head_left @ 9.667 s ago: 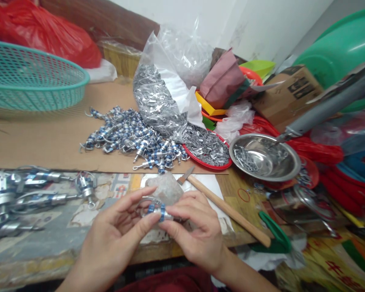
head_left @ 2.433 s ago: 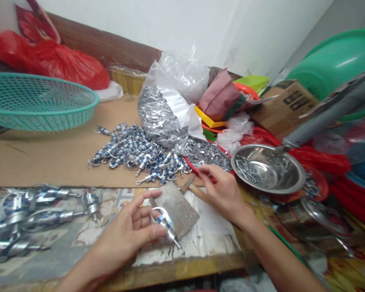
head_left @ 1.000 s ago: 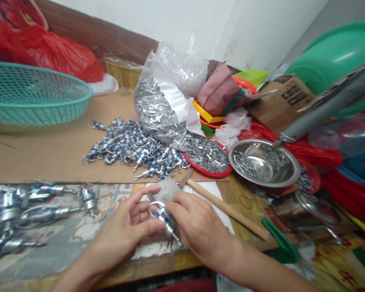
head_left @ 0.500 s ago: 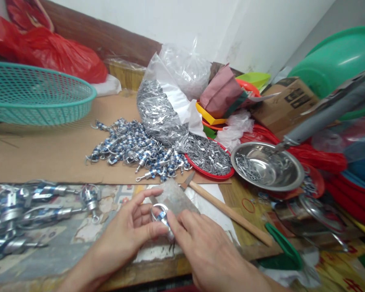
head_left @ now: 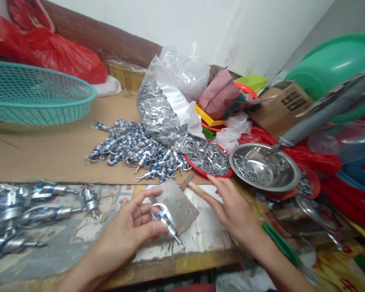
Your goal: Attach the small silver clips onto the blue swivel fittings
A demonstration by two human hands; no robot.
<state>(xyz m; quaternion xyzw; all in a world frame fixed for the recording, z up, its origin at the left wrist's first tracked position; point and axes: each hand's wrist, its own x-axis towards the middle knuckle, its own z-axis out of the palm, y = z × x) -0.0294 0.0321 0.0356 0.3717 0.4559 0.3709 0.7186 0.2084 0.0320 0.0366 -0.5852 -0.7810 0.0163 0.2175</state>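
Observation:
My left hand [head_left: 134, 227] pinches a small silver metal fitting [head_left: 166, 221] with a blue band, a curved arm and a rod ending in a small eye. The fitting lies tilted over a flat grey metal block [head_left: 182, 209] on white paper. My right hand [head_left: 232, 209] is apart from it, over a hammer's wooden handle [head_left: 197, 189], with thumb and forefinger spread and the other fingers partly hidden. Its fingertips are near a red plate [head_left: 197, 169] of small metal strips. The hammer's pointed head [head_left: 187, 180] shows beyond the block.
A heap of similar fittings [head_left: 134, 146] lies on cardboard; several more [head_left: 10, 215] lie at left. Behind stands a clear bag [head_left: 161, 113] of metal strips. A steel bowl [head_left: 292, 174] holds thin metal pieces. A green basket [head_left: 48, 113] sits at far left.
My right hand has left the fitting and moved up and right, over the hammer handle. The fitting's rod now shows. My left hand stays in place.

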